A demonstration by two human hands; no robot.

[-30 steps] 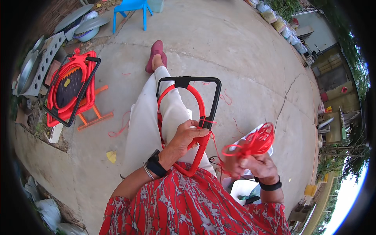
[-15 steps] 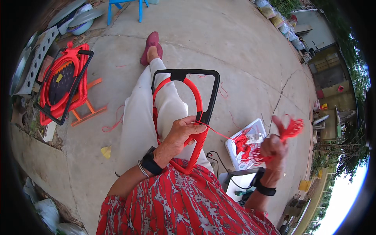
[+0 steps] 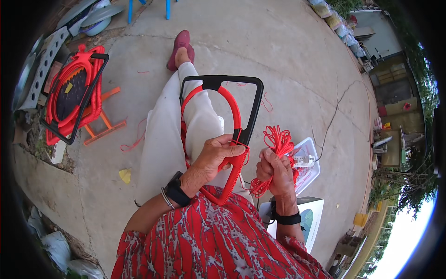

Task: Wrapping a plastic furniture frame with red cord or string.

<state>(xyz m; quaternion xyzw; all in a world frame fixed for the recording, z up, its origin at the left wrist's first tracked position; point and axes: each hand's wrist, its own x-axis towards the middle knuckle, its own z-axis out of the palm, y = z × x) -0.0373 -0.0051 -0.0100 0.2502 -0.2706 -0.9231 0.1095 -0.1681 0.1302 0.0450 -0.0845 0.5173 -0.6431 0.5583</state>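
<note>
My left hand (image 3: 213, 159) is closed on the lower right part of a frame with a black outer bar (image 3: 255, 109) and a red ring (image 3: 231, 104) inside it. Its thumb presses near the point where the black bar meets the red. Tightly wound red cord (image 3: 231, 183) covers the lower side of the ring, which lies over my lap. My right hand (image 3: 276, 173) grips a looped bundle of thin red cord (image 3: 278, 139), just right of the frame. Loops stick out above and below the fist.
Behind my right hand stands a white plastic basket (image 3: 316, 156) with a white power strip (image 3: 303, 161); a white box (image 3: 312, 218) is nearer. Similar red-and-black frames (image 3: 100, 69) lean on an orange stand (image 3: 109, 128) at left. Red cord scraps (image 3: 134, 142) lie on the concrete.
My right hand has come left, from beyond the basket to beside the frame, with the cord bundle in it. The cord pulled taut between the hands now hangs slack. My left hand keeps its hold.
</note>
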